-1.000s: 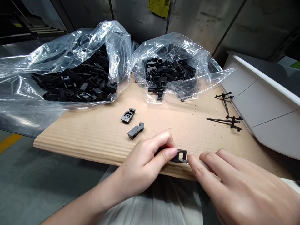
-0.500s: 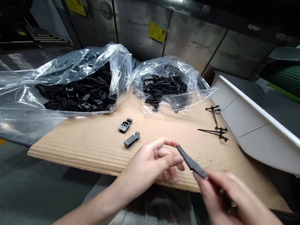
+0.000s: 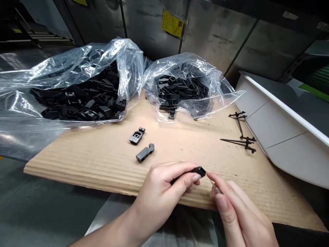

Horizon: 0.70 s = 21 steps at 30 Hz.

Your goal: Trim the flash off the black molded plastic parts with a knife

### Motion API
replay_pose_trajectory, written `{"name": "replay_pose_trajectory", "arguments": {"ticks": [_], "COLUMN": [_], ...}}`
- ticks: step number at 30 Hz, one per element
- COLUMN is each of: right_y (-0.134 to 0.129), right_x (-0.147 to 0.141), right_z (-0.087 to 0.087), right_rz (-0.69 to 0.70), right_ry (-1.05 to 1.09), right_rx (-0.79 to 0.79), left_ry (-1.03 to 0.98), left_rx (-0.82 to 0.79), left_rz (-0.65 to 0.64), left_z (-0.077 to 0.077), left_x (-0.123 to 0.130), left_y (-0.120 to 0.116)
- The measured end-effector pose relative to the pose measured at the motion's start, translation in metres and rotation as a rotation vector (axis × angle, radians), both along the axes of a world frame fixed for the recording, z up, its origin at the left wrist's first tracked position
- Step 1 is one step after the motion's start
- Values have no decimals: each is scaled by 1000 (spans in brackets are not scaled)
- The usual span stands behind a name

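Note:
My left hand (image 3: 167, 188) is closed around a black plastic part (image 3: 199, 171), whose hollow rectangular end sticks out past the thumb and forefinger. Close to that end is my right hand (image 3: 239, 209), its forefinger tip almost at the part. Between the right thumb and fingers is a slim pointed tool (image 3: 216, 188); most of it is hidden, so its exact kind cannot be made out. On the cardboard beyond my left hand lie a black plastic part with a hooked end (image 3: 145, 153) and a flat black part with a round hole (image 3: 137, 135).
Two clear plastic bags, a large left one (image 3: 128, 75) and a smaller one (image 3: 177, 61), hold many black parts. Thin black sprues (image 3: 248, 142) lie at the right, beside a white tray (image 3: 277, 137). Everything rests on a cardboard sheet (image 3: 84, 154) with a front edge near me.
The black part has passed from my right hand into my left, which has closed on it. My right hand now holds the slim pointed tool at its fingertips. The view has shifted slightly.

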State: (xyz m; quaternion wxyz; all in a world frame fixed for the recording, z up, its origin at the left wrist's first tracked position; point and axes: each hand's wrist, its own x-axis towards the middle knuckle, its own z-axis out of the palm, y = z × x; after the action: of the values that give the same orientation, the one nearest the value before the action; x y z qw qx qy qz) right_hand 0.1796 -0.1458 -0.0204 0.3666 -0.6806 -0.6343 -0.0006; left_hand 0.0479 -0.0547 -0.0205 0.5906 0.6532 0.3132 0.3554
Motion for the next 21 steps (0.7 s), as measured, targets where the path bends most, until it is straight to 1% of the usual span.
{"name": "replay_pose_trajectory", "arguments": {"ticks": [4,7,10,14,17,19,21], "right_y": [8,10,10,9,10,11,13], "right_x": [-3,-3,-2,-1,1,4,8], "right_z": [-1,0,1,1,0,0,0], "right_rz": [74,98,99,73,90,109,110], "right_ry": [40,43,31,-9,-51,-73,-94], "right_rx": [111,97,99,100,97,101,98], "left_ry": [25,57,58,34,23,35,54], "left_rx": [179,297,367,401,392,343,277], "left_rz": [30,50,61,69,77,46,-25], "left_z": [-1,0,1,0,0,1,3], "left_x": [-2,-2,-3,-3,-3,-3,-3], "left_y": [-1,-1,-1,-1,-1,0,0]}}
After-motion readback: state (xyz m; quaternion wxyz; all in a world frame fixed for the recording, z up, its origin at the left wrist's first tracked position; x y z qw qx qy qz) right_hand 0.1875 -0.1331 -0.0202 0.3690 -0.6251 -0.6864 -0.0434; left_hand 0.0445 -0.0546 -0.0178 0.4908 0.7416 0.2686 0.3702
